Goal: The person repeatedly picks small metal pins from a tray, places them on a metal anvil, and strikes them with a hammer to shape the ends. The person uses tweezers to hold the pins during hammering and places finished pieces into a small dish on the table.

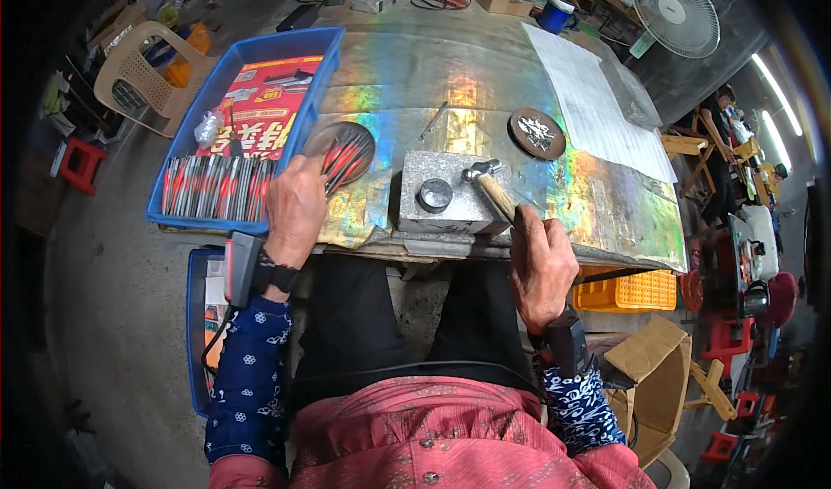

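The right hand (544,268) holds a pale-handled, metal-headed hammer (497,196); whether the left hand (295,202) holds anything, I cannot tell.

hammer (491,189): shiny metal head (480,170), wooden handle (497,196) | block (461,209): rough metal | bin (208,222): glossy plastic | sheet (595,99): matt paper

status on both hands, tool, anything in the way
Right hand gripping wood-handled metal hammer, head over grey rectangular block. Left hand at round dish of slim red-black pieces, grip unclear. Possible obstacle: round grey metal piece on block.
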